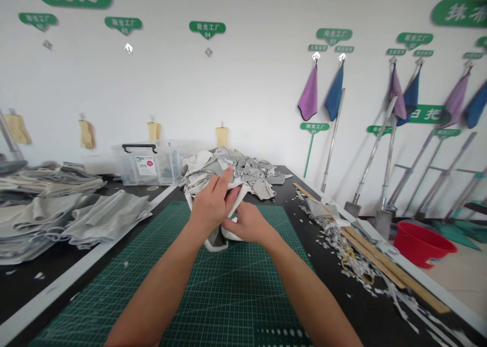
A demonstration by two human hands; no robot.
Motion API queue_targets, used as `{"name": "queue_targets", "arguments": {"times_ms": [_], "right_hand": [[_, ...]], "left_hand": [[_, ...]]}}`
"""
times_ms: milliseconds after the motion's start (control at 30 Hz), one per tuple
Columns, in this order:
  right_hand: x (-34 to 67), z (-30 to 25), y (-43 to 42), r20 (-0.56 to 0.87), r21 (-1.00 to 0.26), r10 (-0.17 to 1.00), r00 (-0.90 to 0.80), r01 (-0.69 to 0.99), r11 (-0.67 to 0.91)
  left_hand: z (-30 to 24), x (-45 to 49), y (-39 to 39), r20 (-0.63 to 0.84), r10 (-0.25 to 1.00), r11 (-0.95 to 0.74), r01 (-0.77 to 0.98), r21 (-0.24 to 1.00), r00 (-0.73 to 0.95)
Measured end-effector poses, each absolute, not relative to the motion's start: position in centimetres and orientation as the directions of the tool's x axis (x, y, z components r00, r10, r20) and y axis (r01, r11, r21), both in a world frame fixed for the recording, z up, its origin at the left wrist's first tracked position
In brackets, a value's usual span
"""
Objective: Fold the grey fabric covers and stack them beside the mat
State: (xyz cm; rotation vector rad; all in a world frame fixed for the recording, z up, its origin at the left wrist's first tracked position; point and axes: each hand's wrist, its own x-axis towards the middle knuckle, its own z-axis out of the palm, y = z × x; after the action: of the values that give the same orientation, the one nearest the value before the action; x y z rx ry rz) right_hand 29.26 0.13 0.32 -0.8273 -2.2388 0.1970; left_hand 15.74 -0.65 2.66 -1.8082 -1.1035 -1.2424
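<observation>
Above the far half of a green cutting mat [228, 296], both my hands meet on a piece of grey fabric with white edges [216, 239]. My left hand [212, 200] is closed on its upper part, one finger pointing forward. From the right, my right hand [247, 222] pinches the same fabric with thumb and fingers. The fabric hangs folded below the hands, and much of it is hidden behind them. Just beyond lies a heap of grey and white fabric pieces [251, 169].
Stacks of grey fabric [110, 215] lie at the left. A clear plastic box [146, 164] stands at the back. Along the right edge are wooden rulers [375, 255], white scraps [331, 230] and yellow-handled scissors [352, 261]. A red bucket [422, 243] stands beyond the table.
</observation>
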Motion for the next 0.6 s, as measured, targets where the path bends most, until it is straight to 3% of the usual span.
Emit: {"name": "queue_targets", "arguments": {"times_ms": [267,400,600], "right_hand": [[29.5,1.4,-0.3,0.744,-0.536,0.596,-0.302,0.261,0.803],[30.4,2.2,-1.0,0.747,-0.629,0.629,-0.218,0.076,0.774],[31.6,3.1,-1.5,0.708,-0.705,0.7,-0.096,-0.05,0.707]], "left_hand": [[3.3,15.1,-0.9,0.95,0.273,-0.452,0.892,-0.013,0.152],[3.2,15.4,-0.9,0.949,0.294,-0.423,0.906,0.023,0.114],[3.8,16.3,-2.9,0.962,0.262,-0.469,0.882,0.052,0.082]]}}
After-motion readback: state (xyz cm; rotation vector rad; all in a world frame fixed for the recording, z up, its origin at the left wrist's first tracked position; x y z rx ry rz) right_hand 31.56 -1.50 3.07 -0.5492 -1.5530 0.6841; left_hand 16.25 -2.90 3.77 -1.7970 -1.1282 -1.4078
